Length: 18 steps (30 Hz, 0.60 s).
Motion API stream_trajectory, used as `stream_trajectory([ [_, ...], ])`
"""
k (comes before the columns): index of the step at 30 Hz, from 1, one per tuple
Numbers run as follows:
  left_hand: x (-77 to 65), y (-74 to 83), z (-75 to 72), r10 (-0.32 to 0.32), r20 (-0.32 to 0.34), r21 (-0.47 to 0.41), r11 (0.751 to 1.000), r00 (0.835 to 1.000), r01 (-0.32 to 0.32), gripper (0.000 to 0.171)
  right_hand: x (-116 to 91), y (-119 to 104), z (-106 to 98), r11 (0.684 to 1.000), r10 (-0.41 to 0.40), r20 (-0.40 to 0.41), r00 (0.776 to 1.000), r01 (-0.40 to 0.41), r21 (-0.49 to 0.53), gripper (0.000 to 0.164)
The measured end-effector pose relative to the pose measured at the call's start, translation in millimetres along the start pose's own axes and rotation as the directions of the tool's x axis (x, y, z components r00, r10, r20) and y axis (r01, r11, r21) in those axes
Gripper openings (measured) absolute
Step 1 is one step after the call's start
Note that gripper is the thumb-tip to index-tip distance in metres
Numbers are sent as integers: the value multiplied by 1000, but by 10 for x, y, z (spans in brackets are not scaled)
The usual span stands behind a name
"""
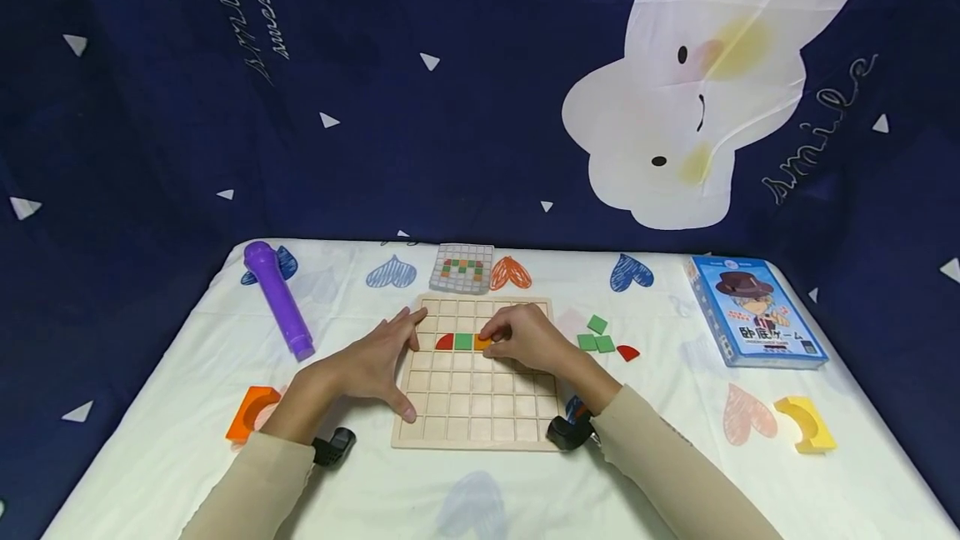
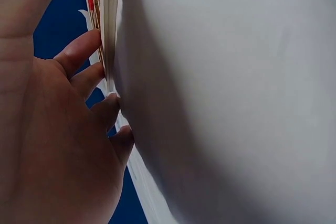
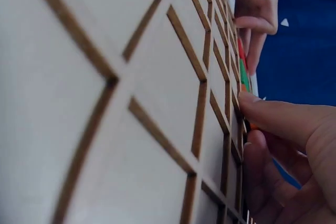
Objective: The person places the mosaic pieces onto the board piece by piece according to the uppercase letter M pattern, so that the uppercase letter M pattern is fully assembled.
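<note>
A wooden grid board [image 1: 480, 427] lies in the middle of the table. In one of its rows sit a red quarter-round tile [image 1: 446, 342] and a green square tile [image 1: 463, 342], side by side. Just right of the green one, my right hand [image 1: 534, 340] pinches an orange tile [image 1: 481, 344] at the board; the fingertips partly hide it. My left hand [image 1: 371, 363] rests with spread fingers along the board's left edge, thumb near the front corner. Behind the board lies a pattern card [image 1: 461, 271] with small coloured shapes on a grid.
Several green square tiles [image 1: 596, 325] and a red quarter-round tile [image 1: 627, 352] lie right of the board. A purple microphone-shaped toy [image 1: 279, 300] and an orange arch block [image 1: 252, 413] are at left. A blue game box [image 1: 757, 315] and a yellow arch block [image 1: 810, 427] are at right.
</note>
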<state>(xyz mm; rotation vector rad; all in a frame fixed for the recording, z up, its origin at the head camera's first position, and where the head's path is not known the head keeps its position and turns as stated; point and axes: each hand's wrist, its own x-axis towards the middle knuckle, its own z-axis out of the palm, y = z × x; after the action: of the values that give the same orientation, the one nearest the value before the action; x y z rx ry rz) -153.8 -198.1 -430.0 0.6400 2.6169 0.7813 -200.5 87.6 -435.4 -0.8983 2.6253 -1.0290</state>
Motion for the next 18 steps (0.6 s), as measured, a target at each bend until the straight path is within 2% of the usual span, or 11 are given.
stream_trajectory([
  [18, 6, -5, 9, 12, -2, 8, 1000, 1000, -12, 90, 10, 12, 7, 997, 31, -3, 1000, -31, 66, 19],
])
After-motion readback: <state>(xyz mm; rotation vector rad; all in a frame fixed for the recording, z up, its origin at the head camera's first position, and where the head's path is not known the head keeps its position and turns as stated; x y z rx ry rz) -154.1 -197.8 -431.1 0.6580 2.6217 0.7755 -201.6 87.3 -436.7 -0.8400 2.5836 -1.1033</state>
